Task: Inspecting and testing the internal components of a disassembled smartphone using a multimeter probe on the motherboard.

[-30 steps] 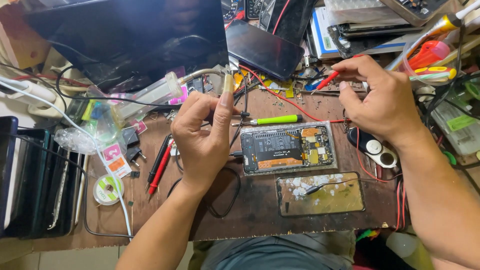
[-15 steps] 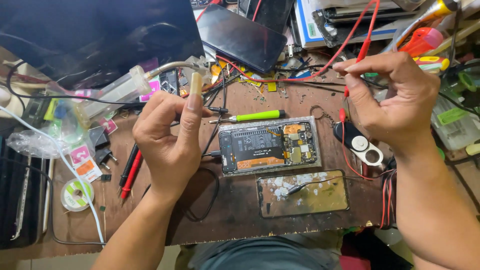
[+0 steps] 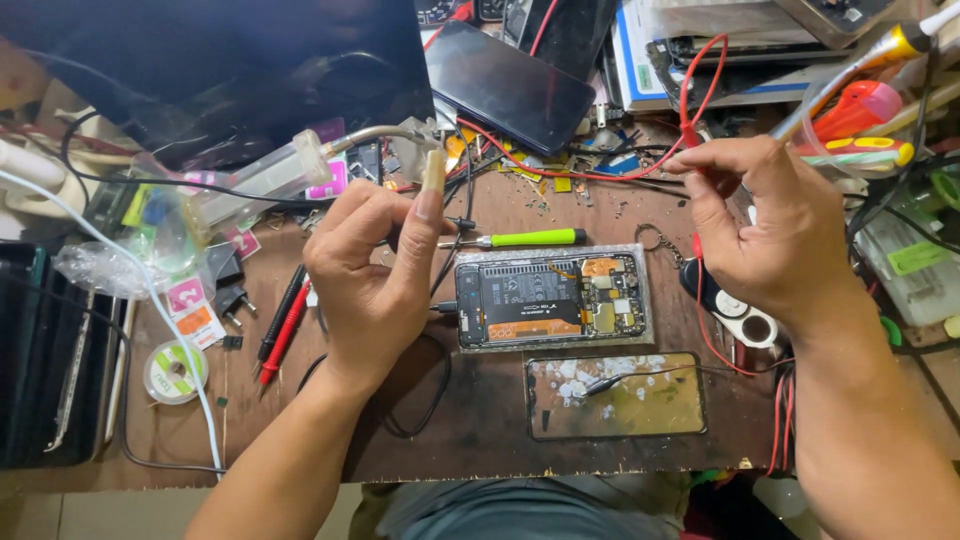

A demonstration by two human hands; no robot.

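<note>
Red test lead wire point(image 3: 690, 95) is being pinched at its probe end by the right hand point(image 3: 775, 235), fingers curled around it, far right of the opened phone point(image 3: 550, 298). A thin black probe point(image 3: 455, 222) is being gripped by the left hand point(image 3: 375, 265), fingers clenched, just left of the phone. A green screwdriver point(image 3: 530, 238) is lying just beyond the phone, and 1 cracked glass panel point(image 3: 615, 395) is lying nearer on the wooden bench point(image 3: 470, 440).

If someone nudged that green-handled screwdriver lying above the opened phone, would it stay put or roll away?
The green-handled screwdriver looks round and slim, so it would probably roll a little. It lies flat on the wooden bench, close to the opened phone, which might stop it. It seems small and likely light and stiff.
</note>
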